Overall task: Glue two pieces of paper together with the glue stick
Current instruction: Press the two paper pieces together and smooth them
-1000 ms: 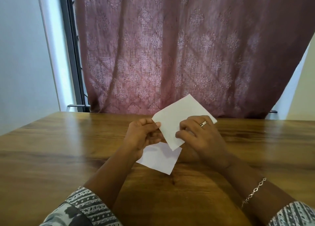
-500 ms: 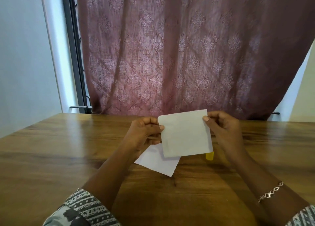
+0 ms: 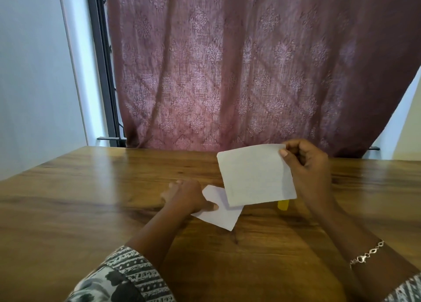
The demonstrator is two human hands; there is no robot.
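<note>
Head view: raised paper (image 3: 255, 174) before yellow glue stick (image 3: 283, 204); curtain (image 3: 250, 62) behind.

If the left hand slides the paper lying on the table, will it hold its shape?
Probably not: the flat paper looks thin and floppy, its near-left corner already curled by the left hand. It likely glides easily on the glossy table.

The left hand (image 3: 186, 196) is laid low at centre frame, knuckles up, its thumb pressed flat on a sheet and its fingers blurred. The right hand (image 3: 307, 171) is raised at centre right, thumb and fingers pinched on the upper corner of another sheet, a bracelet worn on its wrist
</note>
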